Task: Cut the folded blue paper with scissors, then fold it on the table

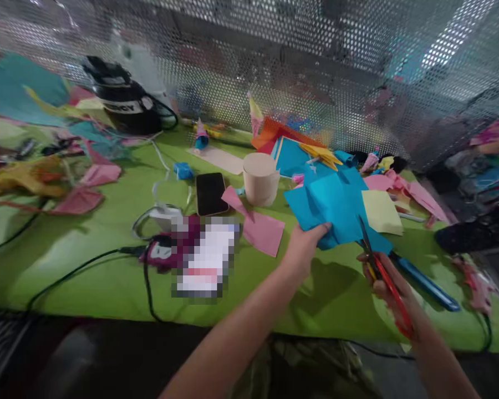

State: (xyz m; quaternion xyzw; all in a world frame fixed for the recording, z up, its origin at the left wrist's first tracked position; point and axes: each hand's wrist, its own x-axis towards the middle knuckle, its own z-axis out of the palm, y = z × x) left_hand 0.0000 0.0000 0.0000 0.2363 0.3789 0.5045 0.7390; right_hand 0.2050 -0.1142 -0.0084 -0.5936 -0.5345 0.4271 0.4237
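My left hand [303,248] pinches the lower left edge of a blue sheet of paper [343,205], holding it a little above the green table [249,299]. In my right hand [388,282] is a pair of scissors [393,293] with red handles. Their dark blades reach the lower right edge of the blue paper; whether they are cutting into it I cannot tell. A blue-handled tool [426,284], perhaps a utility knife, lies just right of the scissors. Beside the blue paper rests a pale yellow sheet [382,212].
A beige paper roll [260,180] stands behind a pink paper piece [264,233]. Left of it lie a black phone [211,194], a blurred-out bright screen [210,257] and a maroon power strip [166,252] with cables. A black jug [125,100] stands before the perforated metal panel [274,72].
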